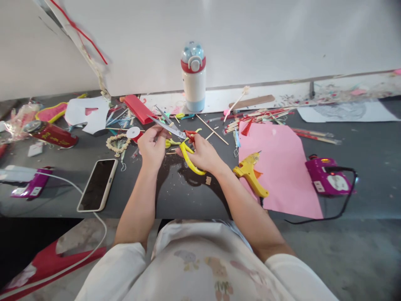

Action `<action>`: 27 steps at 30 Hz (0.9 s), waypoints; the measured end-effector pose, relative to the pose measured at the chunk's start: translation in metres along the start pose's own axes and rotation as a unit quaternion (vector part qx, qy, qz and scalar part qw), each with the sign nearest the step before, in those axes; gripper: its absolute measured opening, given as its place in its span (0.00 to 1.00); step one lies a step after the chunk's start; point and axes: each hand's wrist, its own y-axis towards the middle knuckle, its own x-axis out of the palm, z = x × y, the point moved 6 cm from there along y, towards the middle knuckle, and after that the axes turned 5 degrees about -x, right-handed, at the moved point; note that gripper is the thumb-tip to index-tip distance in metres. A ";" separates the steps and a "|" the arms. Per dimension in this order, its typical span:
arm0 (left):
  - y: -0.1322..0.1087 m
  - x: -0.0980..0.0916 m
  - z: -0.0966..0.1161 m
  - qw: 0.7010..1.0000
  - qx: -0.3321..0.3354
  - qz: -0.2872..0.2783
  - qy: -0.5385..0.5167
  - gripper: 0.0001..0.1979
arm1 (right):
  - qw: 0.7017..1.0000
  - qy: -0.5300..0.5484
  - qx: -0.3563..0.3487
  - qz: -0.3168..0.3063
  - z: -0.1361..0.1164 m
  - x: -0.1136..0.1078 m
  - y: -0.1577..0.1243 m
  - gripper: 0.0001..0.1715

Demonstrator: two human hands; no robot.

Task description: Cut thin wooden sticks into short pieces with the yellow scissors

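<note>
My right hand [204,154] grips the yellow handles of a pair of scissors [187,154]. The open blades [169,125] point up and left. My left hand [152,147] is closed in a pinch just under the blades, holding something small I cannot make out. A small yellow and red piece [189,134] lies between my hands. Both hands hover over the dark grey table [175,196] near its middle.
A yellow glue gun [250,173] lies on a pink paper sheet [280,167] to the right, with a purple device [327,177] beyond. A phone [97,184] lies left. A white bottle [193,77], red box [138,109], sticks [260,116] and paper scraps crowd the back.
</note>
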 end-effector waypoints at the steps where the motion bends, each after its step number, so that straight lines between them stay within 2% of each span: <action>1: 0.000 0.000 0.000 1.000 -0.001 0.000 -0.001 0.10 | 1.000 0.002 0.002 -0.001 0.000 0.000 0.000 0.26; 10: 0.001 0.001 0.010 1.000 -0.004 0.006 -0.017 0.12 | 1.000 -0.003 0.015 -0.002 -0.002 -0.001 0.000 0.23; 23: 0.002 0.004 -0.001 0.999 -0.028 -0.015 -0.037 0.14 | 0.999 -0.028 0.018 0.002 -0.001 0.000 0.000 0.21; 27: 0.000 0.013 -0.012 0.993 -0.063 -0.035 -0.094 0.18 | 0.999 -0.021 0.040 0.006 -0.001 -0.001 0.001 0.20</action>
